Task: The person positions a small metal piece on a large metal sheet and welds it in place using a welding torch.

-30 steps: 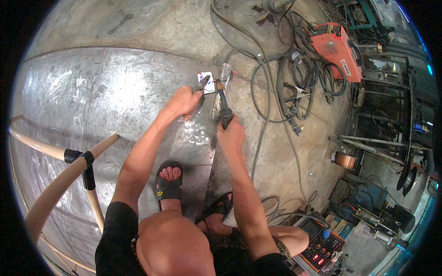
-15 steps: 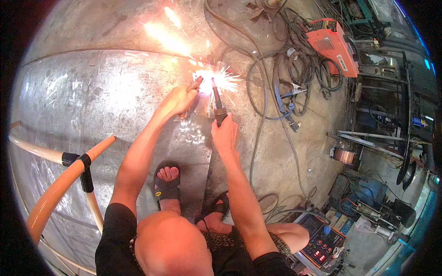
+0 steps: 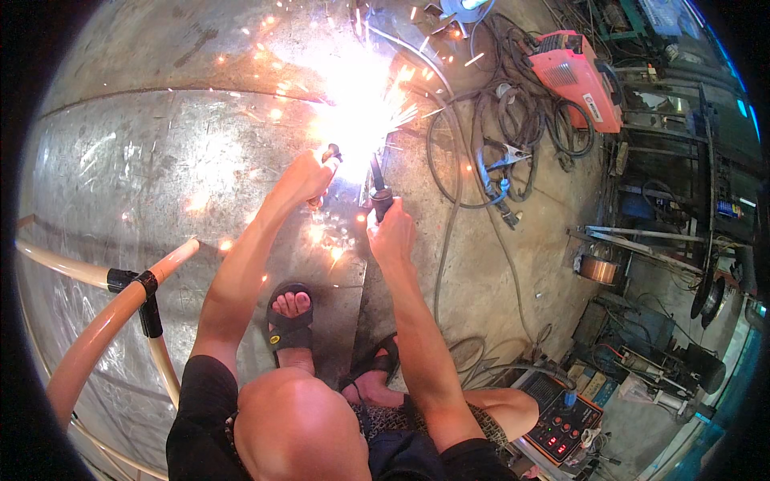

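My right hand (image 3: 391, 232) grips a black welding torch (image 3: 381, 192), its neck pointing away from me into a glaring white arc (image 3: 353, 104). Just left of the glare, my left hand (image 3: 309, 178) is closed around a small dark piece (image 3: 331, 151); only its rounded end shows. Sparks fly out on all sides, and some glow near my left forearm. Whatever is being welded is lost in the white light. Both hands work low over a scuffed metal sheet (image 3: 200, 160) on the ground.
A red welding machine (image 3: 576, 80) stands far right among tangled cables. A clamp (image 3: 509, 156) lies near them. Tan tubes (image 3: 104, 337) with black joints rise at left. A control box (image 3: 557, 425) sits near right, below a copper wire spool (image 3: 597, 270). My sandalled feet are close behind.
The arc's glare has grown much larger and whiter, and sparks now scatter widely, not mainly up and left. Both hands stay almost in place; the left has shifted slightly left.
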Demonstrator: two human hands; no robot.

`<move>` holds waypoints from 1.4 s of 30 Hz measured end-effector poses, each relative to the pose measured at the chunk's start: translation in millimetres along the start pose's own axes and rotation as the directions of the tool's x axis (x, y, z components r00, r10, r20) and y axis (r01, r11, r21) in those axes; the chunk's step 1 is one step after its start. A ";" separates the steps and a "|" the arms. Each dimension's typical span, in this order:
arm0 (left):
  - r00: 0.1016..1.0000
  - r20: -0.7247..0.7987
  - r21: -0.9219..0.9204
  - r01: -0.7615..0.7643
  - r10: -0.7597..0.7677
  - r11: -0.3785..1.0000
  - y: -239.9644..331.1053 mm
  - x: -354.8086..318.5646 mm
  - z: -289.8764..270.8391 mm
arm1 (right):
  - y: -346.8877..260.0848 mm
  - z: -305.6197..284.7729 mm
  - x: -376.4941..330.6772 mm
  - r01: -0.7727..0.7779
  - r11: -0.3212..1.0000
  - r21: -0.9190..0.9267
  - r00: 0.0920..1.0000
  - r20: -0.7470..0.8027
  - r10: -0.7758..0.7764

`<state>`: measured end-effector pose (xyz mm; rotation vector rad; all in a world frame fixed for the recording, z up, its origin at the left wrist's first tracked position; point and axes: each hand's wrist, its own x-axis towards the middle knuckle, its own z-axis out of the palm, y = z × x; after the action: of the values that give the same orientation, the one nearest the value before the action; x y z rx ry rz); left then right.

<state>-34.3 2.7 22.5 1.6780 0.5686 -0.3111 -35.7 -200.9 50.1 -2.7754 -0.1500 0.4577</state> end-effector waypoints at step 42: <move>0.999 0.052 0.099 -0.009 0.004 0.995 6.3 -0.5 -7.4 | 3.4 -8.4 3.6 0.034 0.994 0.103 0.999 -0.025 -0.031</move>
<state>-32.2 9.2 29.5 1.7621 0.5167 -0.3823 -29.4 -206.0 55.4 -2.6718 -0.1612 0.4121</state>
